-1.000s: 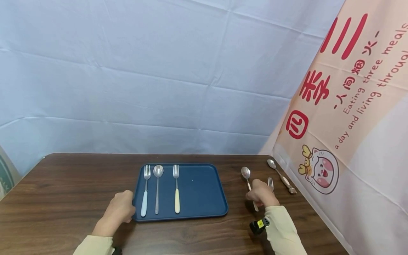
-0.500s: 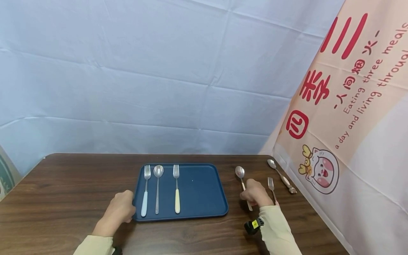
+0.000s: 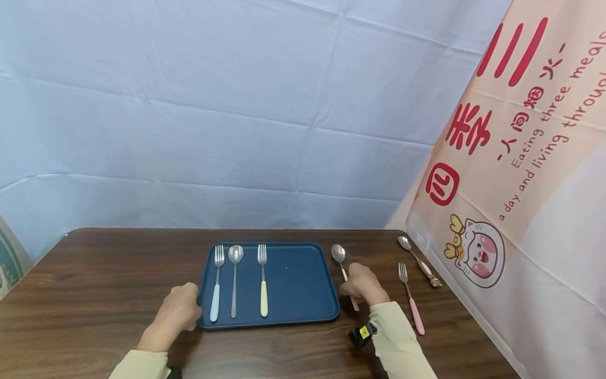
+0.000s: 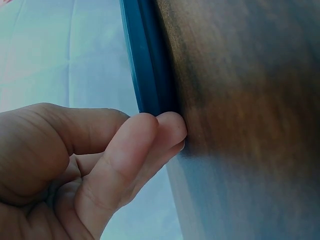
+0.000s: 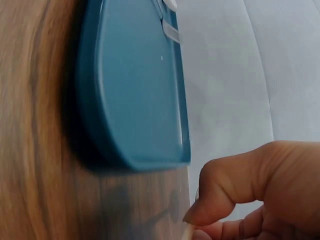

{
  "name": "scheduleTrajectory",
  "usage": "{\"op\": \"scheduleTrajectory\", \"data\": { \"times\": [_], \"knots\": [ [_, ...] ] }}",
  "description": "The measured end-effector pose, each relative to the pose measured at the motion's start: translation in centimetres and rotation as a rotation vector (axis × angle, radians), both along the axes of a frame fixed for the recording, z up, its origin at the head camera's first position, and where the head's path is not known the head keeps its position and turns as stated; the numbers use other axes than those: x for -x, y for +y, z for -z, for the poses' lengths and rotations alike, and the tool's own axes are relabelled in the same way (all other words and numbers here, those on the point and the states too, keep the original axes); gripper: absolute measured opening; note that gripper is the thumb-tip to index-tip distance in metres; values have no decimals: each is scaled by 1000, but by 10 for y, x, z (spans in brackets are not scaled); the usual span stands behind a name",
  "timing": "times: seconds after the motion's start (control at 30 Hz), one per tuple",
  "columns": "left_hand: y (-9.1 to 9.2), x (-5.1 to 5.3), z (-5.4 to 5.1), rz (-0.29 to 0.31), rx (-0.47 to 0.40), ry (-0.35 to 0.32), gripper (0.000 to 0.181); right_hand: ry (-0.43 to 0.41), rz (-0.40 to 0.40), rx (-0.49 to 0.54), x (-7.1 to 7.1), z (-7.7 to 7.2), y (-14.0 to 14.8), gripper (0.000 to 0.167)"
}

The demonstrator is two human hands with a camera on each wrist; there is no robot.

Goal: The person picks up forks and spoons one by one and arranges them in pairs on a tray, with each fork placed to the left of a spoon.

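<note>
My left hand [image 3: 177, 310] pinches the near left edge of a dark blue tray [image 3: 303, 284]; in the left wrist view, thumb and fingertips meet at the tray's rim [image 4: 150, 65]. On the tray lie a fork with a light blue handle [image 3: 215, 302], a plain metal spoon [image 3: 234, 279] and a fork with a pale yellow handle [image 3: 263, 300]. Just right of the tray, my right hand [image 3: 363, 284] pinches a spoon [image 3: 338, 253] by its pale handle, bowl pointing away. In the right wrist view, thumb and finger meet low at right, and the spoon is mostly hidden.
A fork with a pink handle [image 3: 415, 313] lies on the brown table [image 3: 104, 295] right of my right hand. Beyond it, by the right edge, is a spoon with a decorated handle [image 3: 423, 267]. Cloth curtains [image 3: 236, 131] hang behind and to the right.
My right hand has carried the pale-handled spoon leftward toward the tray, uncovering the pink-handled fork. My left hand has stayed on the tray's edge.
</note>
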State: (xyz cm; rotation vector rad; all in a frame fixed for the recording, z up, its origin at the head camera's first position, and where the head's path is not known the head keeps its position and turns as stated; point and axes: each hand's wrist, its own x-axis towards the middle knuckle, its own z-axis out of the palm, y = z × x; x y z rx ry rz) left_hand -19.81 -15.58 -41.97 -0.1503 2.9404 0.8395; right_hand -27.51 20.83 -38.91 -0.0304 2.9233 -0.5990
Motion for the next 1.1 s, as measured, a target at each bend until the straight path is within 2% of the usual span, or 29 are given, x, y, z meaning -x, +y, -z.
{"op": "scheduleTrajectory", "data": {
  "times": [0.17, 0.5, 0.93, 1.1],
  "knots": [
    [1, -1, 0, 4, -4, 11, 7, 3, -15, -16, 0, 1, -9, 9],
    [1, 0, 0, -5, -4, -7, 9, -2, -64, -26, -1, 2, -25, 12],
    [-1, 1, -2, 3, 2, -12, 8, -14, -76, 51, 1, 0, -49, 16],
    [0, 1, -1, 6, -1, -17, 7, -28, -89, 51, 2, 2, -57, 16]
  ]
}}
